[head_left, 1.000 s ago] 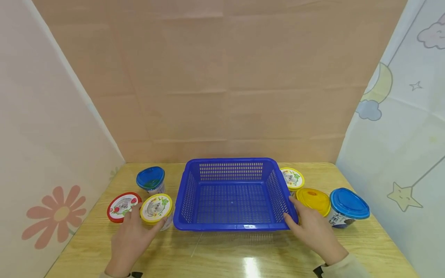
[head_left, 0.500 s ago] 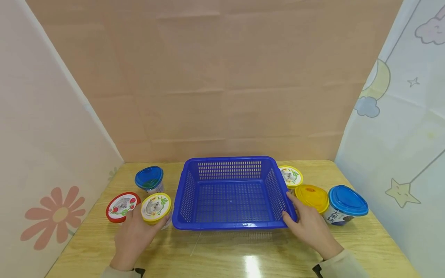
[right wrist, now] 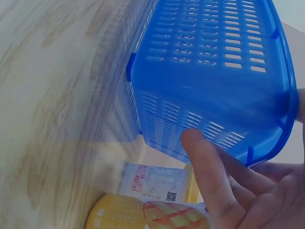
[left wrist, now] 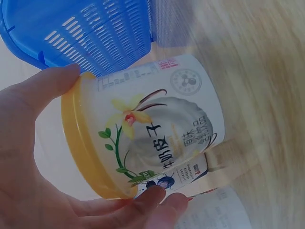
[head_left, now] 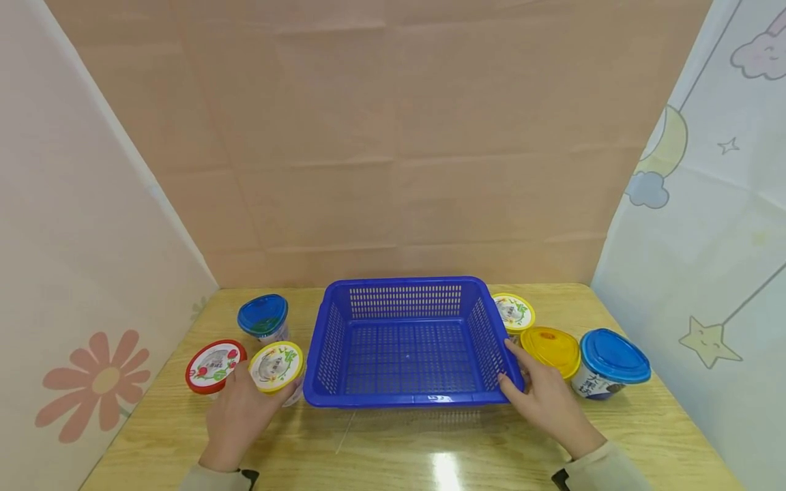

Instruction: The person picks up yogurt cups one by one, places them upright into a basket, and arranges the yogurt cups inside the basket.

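The tub with yellow-rimmed lid (head_left: 276,367) is just left of the blue basket (head_left: 393,399), near its front left corner. It is upright or almost so, its lid facing up and its axis going from lid down to base; whether the base touches the table (head_left: 393,453), I cannot tell. In the left wrist view, its printed flower side is turned to the camera. The basket has its open top upward, and its long axis runs from left to right. The left hand (head_left: 242,416) is partly spread, as wide as the lid, and grips the tub there, thumb on one side and fingers on the other. The right hand (head_left: 546,402) holds the basket's right end, with thumb at the rim and fingers bent against the outer wall. Farther out, I count two other tubs on the left: one red-rimmed tub (head_left: 215,367) and, behind, one tub with blue lid (head_left: 263,315). On the right are three: one white-and-yellow-lidded tub (head_left: 514,312), one plain yellow-lidded tub (head_left: 550,349) and one big blue-lidded tub (head_left: 616,356). So there are six tubs and one basket.
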Demonstrator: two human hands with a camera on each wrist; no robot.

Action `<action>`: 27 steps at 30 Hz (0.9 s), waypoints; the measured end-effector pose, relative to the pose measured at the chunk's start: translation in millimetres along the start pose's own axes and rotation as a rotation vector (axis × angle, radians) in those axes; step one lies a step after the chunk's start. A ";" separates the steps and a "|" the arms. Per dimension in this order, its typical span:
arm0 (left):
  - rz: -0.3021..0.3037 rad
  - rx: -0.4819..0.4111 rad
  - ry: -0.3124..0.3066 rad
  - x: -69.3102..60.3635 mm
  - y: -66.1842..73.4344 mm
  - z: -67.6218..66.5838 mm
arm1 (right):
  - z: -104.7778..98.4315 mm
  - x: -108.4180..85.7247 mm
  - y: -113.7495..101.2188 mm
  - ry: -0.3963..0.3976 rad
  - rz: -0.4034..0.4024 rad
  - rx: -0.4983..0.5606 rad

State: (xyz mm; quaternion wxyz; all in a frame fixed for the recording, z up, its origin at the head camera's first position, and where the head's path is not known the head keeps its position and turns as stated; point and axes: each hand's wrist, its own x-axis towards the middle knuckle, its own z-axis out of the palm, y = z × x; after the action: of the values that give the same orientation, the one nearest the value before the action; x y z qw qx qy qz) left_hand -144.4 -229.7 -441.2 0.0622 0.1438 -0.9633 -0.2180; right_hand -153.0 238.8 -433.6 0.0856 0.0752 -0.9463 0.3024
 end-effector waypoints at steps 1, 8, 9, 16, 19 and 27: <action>-0.006 -0.007 -0.004 0.5 -0.7 0.7 | 0.5 -0.2 0.8 -0.004 0.006 0.015; -0.021 -0.058 -0.017 2.3 -4.3 3.3 | 3.5 -0.7 5.8 -0.012 0.007 0.095; -0.016 -0.065 -0.015 2.5 -4.5 3.4 | 3.3 -0.7 5.8 -0.016 0.009 0.102; 0.003 -0.133 -0.009 3.1 -4.6 0.5 | 1.6 -0.1 3.6 -0.040 0.029 0.122; -0.002 -0.143 -0.008 2.4 -4.8 -1.5 | 1.8 0.5 3.5 -0.040 0.031 0.121; 0.013 -0.142 0.015 -1.0 -1.4 -7.7 | 2.6 0.2 3.5 -0.047 0.044 0.121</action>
State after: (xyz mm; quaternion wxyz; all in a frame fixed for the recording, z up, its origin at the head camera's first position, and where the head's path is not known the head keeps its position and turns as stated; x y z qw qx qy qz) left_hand -141.6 -233.7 -434.9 0.0810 0.1347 -0.9458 -0.2843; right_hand -154.1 240.1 -437.6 0.0521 0.0663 -0.9296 0.3589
